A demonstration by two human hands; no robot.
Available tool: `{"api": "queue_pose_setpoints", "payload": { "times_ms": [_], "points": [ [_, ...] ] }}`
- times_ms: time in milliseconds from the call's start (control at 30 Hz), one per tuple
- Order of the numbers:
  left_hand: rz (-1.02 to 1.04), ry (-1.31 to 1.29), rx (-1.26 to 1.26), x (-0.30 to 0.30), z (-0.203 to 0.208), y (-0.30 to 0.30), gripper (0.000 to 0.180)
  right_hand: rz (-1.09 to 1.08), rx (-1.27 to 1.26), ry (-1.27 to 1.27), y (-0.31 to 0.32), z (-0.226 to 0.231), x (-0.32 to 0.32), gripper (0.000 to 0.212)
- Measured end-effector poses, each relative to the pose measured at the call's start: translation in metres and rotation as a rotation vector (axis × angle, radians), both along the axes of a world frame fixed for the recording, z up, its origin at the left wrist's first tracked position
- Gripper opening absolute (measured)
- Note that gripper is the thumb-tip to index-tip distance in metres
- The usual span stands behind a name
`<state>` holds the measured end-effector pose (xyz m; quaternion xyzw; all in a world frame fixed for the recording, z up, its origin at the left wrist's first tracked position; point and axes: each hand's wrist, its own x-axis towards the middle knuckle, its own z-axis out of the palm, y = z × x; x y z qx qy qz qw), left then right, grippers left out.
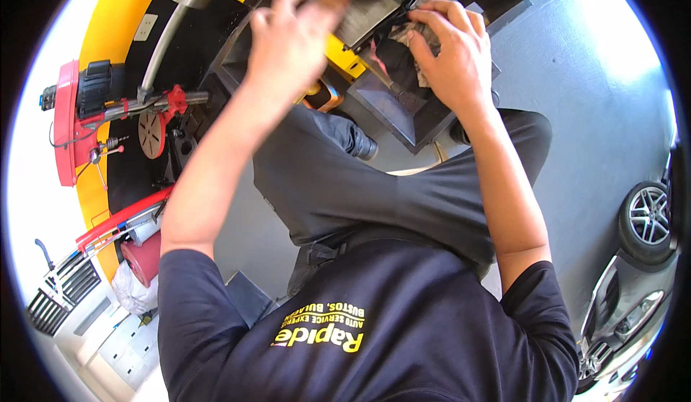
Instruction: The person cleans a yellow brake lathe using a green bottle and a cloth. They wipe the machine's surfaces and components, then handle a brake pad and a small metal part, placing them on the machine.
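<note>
My left hand (291,38) is smeared by motion over the metal bed of a yellow and grey machine (371,17). A reddish-brown blur shows at its fingertips; I cannot tell what it is or whether the hand holds it. My right hand (457,60) has its fingers and thumb curved around a crumpled, patterned rag (425,38). Dark cloth lies beside the rag, at the black metal tray (403,118) on the machine's side. A thin brush-like tool (392,82) with a pinkish end leans in the tray, below my right hand.
My bent legs (338,179) are close to the machine's base. On the left stands a red drill press (68,121) with a round table (151,136). A silver car (626,315) and a loose wheel (648,218) are at the right, on the grey floor (576,136).
</note>
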<state>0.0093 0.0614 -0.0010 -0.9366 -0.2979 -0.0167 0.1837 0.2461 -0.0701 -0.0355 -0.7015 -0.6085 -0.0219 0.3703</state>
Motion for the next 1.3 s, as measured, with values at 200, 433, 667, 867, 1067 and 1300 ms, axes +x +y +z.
{"api": "queue_pose_setpoints", "payload": {
  "times_ms": [200, 433, 667, 867, 1067, 1300],
  "points": [
    [0.025, -0.238, -0.054, -0.009, 0.002, 0.041, 0.053, -0.01, -0.003, -0.011, 0.0, 0.002, -0.005, 0.028],
    [-0.143, -0.183, -0.136, 0.007, 0.003, -0.009, 0.058, -0.036, -0.017, -0.018, 0.0, 0.0, -0.002, 0.03],
    [-0.141, -0.207, -0.113, 0.009, -0.006, -0.013, 0.059, -0.03, -0.009, -0.023, 0.0, -0.001, -0.001, 0.029],
    [0.024, -0.244, -0.081, -0.004, -0.002, 0.018, 0.055, -0.021, -0.009, -0.023, -0.001, 0.001, -0.003, 0.029],
    [-0.054, -0.228, -0.11, 0.002, -0.001, -0.028, 0.057, -0.024, 0.005, -0.042, 0.003, -0.006, 0.0, 0.03],
    [0.033, -0.154, -0.104, -0.012, 0.005, -0.037, 0.063, 0.0, -0.019, -0.063, 0.002, 0.002, 0.0, 0.03]
  ]
}}
